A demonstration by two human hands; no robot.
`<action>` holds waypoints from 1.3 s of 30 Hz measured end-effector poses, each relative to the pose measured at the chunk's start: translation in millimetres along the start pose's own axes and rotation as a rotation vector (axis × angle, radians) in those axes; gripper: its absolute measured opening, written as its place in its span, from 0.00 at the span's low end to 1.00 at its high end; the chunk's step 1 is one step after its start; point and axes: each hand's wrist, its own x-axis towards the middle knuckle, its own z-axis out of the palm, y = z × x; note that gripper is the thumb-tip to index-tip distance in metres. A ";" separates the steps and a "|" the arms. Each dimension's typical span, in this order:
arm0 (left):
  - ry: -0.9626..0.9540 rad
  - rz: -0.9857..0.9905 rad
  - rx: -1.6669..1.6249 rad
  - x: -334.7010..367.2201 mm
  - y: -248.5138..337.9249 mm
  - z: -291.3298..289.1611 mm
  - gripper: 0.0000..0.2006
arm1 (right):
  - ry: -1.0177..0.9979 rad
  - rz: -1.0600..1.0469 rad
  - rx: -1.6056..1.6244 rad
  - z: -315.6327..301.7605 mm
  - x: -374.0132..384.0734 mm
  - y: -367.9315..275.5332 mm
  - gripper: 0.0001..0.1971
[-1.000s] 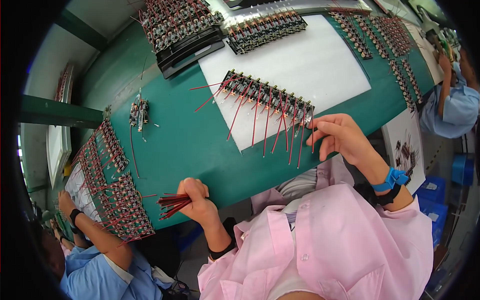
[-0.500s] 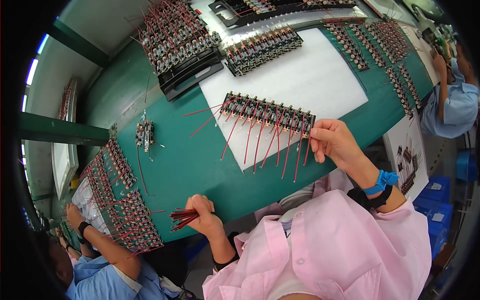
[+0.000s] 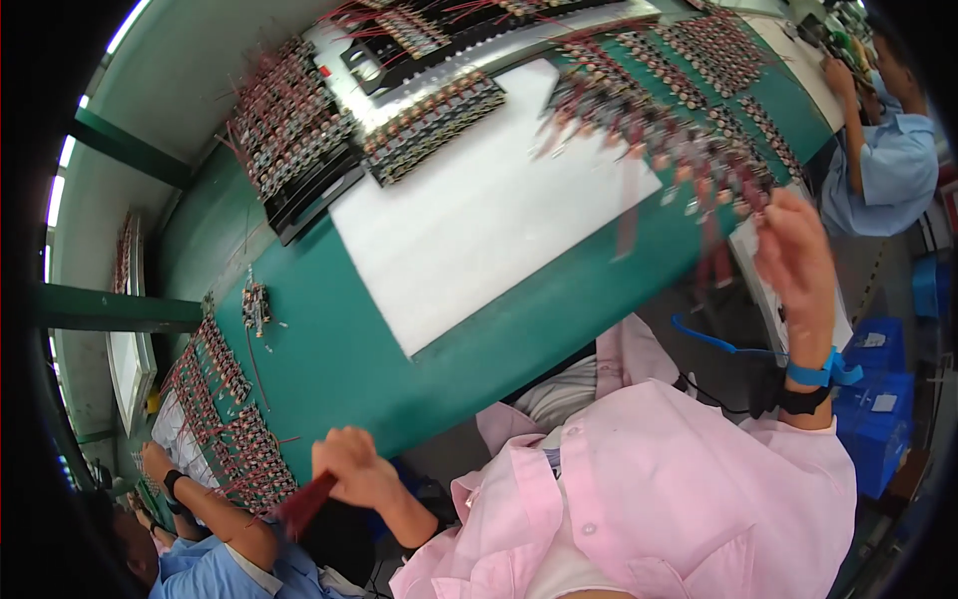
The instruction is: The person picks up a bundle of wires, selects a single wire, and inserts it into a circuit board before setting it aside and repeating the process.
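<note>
My right hand (image 3: pixel 796 250) grips the near end of a strip of small circuit boards (image 3: pixel 664 140), smeared by motion. Red wires hang from the strip, which is held over the right part of the table. In my left hand (image 3: pixel 351 467), closed into a fist by the table's near edge, is a bundle of red wires (image 3: pixel 305 504) pointing down and left. A white foam sheet (image 3: pixel 469 215) lies on the green table in front of me. Along its far edge sits another board strip (image 3: pixel 434 125).
A black tray (image 3: pixel 314 195) piled with wired boards stands far left. More board strips (image 3: pixel 733 60) lie at the right and at the left (image 3: pixel 244 449). A small board piece (image 3: pixel 256 304) rests alone on the green table. Co-workers in blue sit on both sides; blue bins (image 3: pixel 870 434) stand lower right.
The wired board strip has been lifted off the foam sheet and swung right and away in my right hand. My left hand moved left and down with the wire bundle. The view shifted.
</note>
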 end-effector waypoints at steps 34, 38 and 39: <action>-0.101 1.571 -0.313 -67.1 171.5 253.6 0.13 | 0.192 0.032 0.163 -433.0 176.2 -0.4 0.07; -0.054 1.593 -0.314 -53.6 167.4 232.6 0.13 | 0.318 0.052 0.181 -422.2 157.8 3.5 0.08; -0.034 1.603 -0.294 -48.9 165.6 224.2 0.13 | 0.381 0.043 0.175 -419.7 146.7 2.2 0.07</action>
